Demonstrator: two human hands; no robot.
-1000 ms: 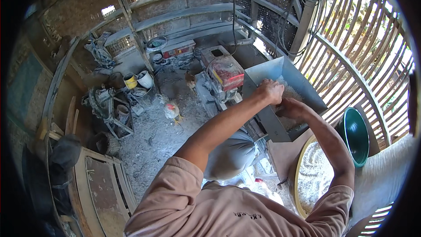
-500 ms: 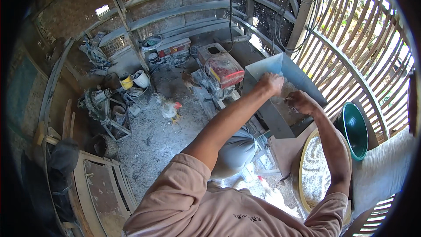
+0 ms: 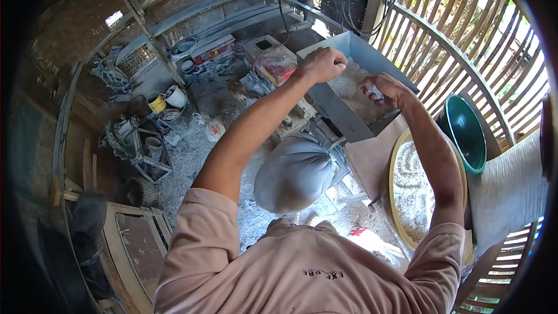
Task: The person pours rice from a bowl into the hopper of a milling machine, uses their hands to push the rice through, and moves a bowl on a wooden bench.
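Note:
My left hand is closed in a fist above the left rim of a grey sheet-metal hopper; whatever is in it, if anything, is hidden. My right hand is closed over the hopper's right part, with a small crumpled whitish-blue piece showing between the fingers; its kind is unclear. Pale ground meal or grain lies in the hopper below both hands. Under my right forearm stands a wide yellow-rimmed tub filled with pale, flaky material.
A tied, full grey sack stands before me. Beyond it sits a dusty engine. A green basin leans by the slatted wall at right. Chickens move about the dusty floor, one beyond my left arm. Buckets stand at left.
My hands have come up from the meal, the left one moving leftward to the hopper's rim. The whitish-blue piece now shows in my right hand. The view has shifted, uncovering the sack.

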